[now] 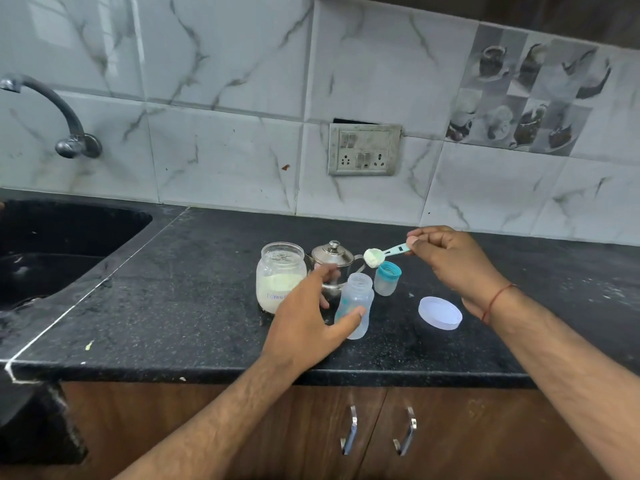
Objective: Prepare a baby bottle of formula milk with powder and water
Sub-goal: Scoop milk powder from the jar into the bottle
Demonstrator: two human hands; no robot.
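An open, clear baby bottle (356, 299) stands on the black counter (173, 306). My left hand (308, 320) reaches around it, thumb touching its lower side, fingers spread toward the open powder jar (278, 275). My right hand (453, 261) pinches the handle of a teal scoop (375, 257) heaped with pale powder, held above and just right of the bottle's mouth. The bottle's teal-ringed cap (387, 278) stands behind the bottle. A steel kettle (333, 259) sits between the jar and the cap.
The jar's white lid (440, 312) lies flat on the counter to the right. A black sink (52, 251) with a wall tap (52, 109) is at the left. A switch socket (363, 149) is on the tiled wall. Cabinet doors with handles (349, 431) are below the counter edge.
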